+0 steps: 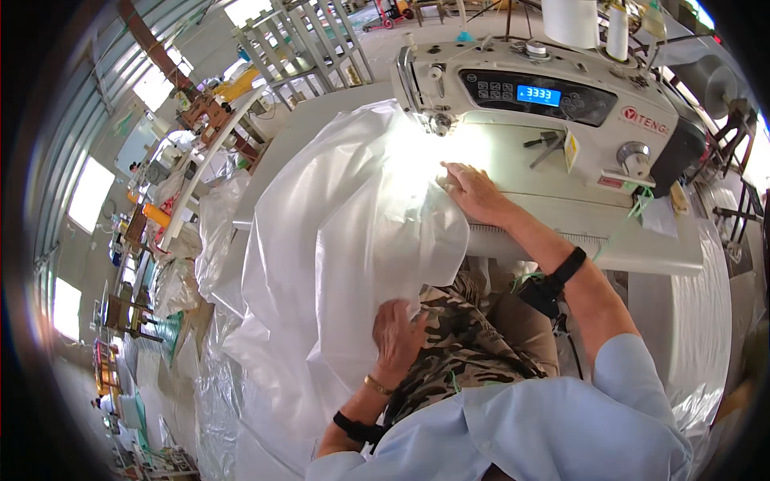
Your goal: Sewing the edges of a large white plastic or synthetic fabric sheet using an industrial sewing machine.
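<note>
Under the bright lamp of a sewing machine (513,60), the person's right hand (479,196) lies palm down, fingers stretched out and slightly apart, their tips at the right edge of a plastic sheet (321,248). The left hand (397,338), blurred, is lower down by the lap, fingers bent against the sheet's near edge; whether it grips, I cannot tell. The sheet is whitish, see-through and wrinkled, spread over the left part of the table (650,250) and hanging in folds beside the person. Glare washes out the spot below the machine's head, hiding the needle and part of the sheet. Just right of that glow, a small dark tool (547,149) lies on the machine's bed. Camouflage cloth (473,341) covers the lap. Thread cones (570,24) stand behind the machine, and a grey rack (301,52) stands beyond the table.
</note>
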The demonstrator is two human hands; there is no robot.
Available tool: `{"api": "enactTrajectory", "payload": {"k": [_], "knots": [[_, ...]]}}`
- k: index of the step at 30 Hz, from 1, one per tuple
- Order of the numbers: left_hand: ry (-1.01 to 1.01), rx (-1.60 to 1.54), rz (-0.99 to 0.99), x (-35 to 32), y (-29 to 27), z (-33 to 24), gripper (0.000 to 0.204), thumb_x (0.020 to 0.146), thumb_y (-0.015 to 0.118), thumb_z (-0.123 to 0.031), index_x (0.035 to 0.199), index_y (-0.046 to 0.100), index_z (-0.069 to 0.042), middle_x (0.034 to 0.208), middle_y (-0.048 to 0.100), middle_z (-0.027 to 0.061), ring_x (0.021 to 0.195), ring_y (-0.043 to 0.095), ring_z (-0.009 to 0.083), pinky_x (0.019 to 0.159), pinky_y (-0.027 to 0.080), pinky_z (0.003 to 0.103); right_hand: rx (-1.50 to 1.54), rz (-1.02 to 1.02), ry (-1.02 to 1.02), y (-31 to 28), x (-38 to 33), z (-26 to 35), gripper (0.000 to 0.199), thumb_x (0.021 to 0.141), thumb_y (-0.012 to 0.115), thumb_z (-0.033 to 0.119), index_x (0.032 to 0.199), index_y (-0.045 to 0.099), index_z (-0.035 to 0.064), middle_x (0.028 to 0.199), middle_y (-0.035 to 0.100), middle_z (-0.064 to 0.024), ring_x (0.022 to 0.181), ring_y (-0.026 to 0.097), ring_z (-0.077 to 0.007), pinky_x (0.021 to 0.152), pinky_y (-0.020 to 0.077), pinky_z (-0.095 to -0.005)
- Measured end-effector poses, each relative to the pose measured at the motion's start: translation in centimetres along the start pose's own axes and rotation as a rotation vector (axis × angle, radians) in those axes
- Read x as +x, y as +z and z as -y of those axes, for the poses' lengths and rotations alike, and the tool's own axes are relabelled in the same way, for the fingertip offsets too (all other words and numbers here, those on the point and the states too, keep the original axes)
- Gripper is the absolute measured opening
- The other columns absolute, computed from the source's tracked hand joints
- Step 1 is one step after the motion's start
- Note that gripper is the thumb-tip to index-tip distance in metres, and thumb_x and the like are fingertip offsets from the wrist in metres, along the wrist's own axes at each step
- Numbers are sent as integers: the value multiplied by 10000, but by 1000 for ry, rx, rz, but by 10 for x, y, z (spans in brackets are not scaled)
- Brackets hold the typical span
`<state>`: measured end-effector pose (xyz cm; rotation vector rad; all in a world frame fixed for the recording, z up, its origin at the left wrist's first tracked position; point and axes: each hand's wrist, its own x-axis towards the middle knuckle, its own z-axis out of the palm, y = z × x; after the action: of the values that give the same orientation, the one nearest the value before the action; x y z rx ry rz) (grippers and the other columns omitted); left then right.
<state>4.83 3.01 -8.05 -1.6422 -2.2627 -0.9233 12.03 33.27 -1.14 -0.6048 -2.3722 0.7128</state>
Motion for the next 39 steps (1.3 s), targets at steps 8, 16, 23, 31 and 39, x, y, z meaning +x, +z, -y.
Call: {"api": "enactTrajectory", "payload": {"k": [8,16,23,31,39], "knots": [[-131,-30,86,-61,27,45,269,850,709,-208,1030,593,-45,935,589,155,891,589,362,733,473,463,-204,-332,-167,9,-133,70,331,883,698,154,1143,533,30,770,598,-112,682,625,-282,596,493,-403],[51,-130,-186,-32,33,37,100,900,618,-77,968,601,-5,830,593,159,712,595,329,649,489,425,223,-291,308,70,-167,93,532,827,769,461,962,447,60,690,544,-70,623,574,-259,580,472,-381],[-381,-754,-10,-30,-27,17,83,956,558,-73,985,591,-3,846,608,121,740,598,245,689,502,364,365,-432,494,103,-149,82,282,919,613,232,986,453,10,844,619,-213,804,603,-443,711,473,-491],[-26,-223,-198,12,19,7,131,928,631,-123,964,611,1,817,592,104,708,577,242,650,471,383,115,-287,18,64,-156,97,182,841,625,89,941,482,35,827,576,-214,840,595,-438,696,474,-490],[-139,-675,-141,20,-41,-19,72,944,537,-59,946,547,12,655,407,72,587,387,114,528,350,299,153,-364,170,40,-168,107,189,841,658,89,896,487,34,788,575,-181,751,603,-419,660,476,-485]]}}
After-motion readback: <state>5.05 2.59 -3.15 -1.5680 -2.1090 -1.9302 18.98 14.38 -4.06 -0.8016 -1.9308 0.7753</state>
